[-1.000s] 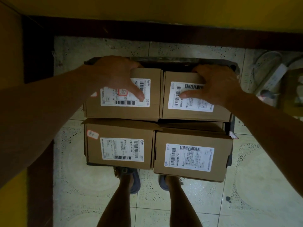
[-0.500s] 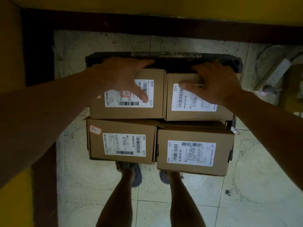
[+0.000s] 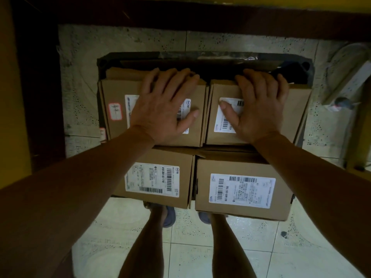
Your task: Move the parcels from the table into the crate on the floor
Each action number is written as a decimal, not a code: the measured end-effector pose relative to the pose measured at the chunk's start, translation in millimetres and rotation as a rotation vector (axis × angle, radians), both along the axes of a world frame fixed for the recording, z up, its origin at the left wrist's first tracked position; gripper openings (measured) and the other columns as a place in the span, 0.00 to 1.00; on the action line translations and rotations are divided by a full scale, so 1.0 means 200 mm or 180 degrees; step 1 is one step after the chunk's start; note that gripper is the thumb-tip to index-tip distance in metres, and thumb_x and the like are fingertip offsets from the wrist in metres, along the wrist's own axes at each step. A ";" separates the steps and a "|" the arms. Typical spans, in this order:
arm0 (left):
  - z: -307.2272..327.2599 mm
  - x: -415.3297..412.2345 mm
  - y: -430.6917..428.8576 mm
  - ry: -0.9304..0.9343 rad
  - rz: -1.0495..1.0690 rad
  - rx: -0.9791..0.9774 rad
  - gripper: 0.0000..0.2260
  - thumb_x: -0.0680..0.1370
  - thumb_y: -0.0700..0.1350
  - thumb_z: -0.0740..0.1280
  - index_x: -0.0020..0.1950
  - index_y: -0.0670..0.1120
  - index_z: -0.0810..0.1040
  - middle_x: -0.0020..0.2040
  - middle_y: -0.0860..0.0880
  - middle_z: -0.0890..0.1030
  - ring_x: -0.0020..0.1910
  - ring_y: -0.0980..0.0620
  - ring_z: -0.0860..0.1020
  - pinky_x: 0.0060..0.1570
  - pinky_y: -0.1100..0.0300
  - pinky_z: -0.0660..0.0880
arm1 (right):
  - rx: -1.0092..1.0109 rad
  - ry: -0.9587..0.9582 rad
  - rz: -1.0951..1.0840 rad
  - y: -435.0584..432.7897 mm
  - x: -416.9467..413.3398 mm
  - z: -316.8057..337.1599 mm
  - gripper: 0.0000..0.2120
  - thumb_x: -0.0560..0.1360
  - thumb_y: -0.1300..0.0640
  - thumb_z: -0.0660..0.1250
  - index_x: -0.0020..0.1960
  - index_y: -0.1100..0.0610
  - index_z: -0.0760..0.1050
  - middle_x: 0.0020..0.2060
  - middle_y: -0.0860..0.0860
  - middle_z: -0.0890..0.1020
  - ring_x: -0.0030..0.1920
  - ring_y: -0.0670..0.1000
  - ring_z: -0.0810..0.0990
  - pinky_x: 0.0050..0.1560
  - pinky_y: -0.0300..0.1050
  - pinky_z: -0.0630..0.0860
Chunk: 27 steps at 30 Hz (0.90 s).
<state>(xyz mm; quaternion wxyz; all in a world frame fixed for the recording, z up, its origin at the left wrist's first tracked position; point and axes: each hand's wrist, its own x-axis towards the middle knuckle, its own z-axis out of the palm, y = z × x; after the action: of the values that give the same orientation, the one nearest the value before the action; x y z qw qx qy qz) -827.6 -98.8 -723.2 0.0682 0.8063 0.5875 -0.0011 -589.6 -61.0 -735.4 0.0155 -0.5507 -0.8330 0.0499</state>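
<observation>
The left hand presses flat, fingers spread, on the far-left parcel, the right hand likewise on the far-right parcel; both sit in the black crate on the floor.

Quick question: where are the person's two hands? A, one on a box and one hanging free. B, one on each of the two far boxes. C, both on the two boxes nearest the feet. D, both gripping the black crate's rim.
B: the left hand lies spread on top of the far left box, and the right hand lies on top of the far right box.
</observation>
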 end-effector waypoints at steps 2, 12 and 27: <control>0.02 0.01 0.00 0.0104 0.0017 -0.0052 0.31 0.81 0.63 0.51 0.78 0.46 0.61 0.76 0.43 0.67 0.74 0.41 0.65 0.74 0.40 0.54 | -0.0122 -0.0111 -0.0012 0.01 -0.02 0.03 0.34 0.79 0.34 0.50 0.72 0.58 0.68 0.70 0.60 0.72 0.70 0.63 0.69 0.73 0.63 0.55; 0.20 -0.03 -0.51 -0.0172 -0.0141 -0.0053 0.35 0.79 0.67 0.54 0.79 0.46 0.56 0.79 0.41 0.58 0.78 0.39 0.55 0.75 0.39 0.46 | -0.0206 0.0465 0.0188 -0.53 0.04 0.35 0.32 0.79 0.36 0.53 0.77 0.53 0.60 0.77 0.61 0.59 0.77 0.65 0.53 0.74 0.69 0.46; 0.08 -0.02 -0.53 -0.0288 0.0327 0.0235 0.36 0.78 0.68 0.54 0.78 0.45 0.59 0.78 0.39 0.60 0.77 0.39 0.54 0.74 0.39 0.45 | 0.0032 0.0217 0.0031 -0.60 0.09 0.15 0.30 0.81 0.39 0.52 0.77 0.55 0.63 0.77 0.58 0.62 0.77 0.62 0.57 0.74 0.66 0.53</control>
<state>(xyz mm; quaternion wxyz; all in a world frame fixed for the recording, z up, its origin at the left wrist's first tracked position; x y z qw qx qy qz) -831.6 -204.7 -708.1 0.0649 0.7763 0.6240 0.0605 -571.4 -181.6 -705.6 0.0465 -0.5445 -0.8350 0.0644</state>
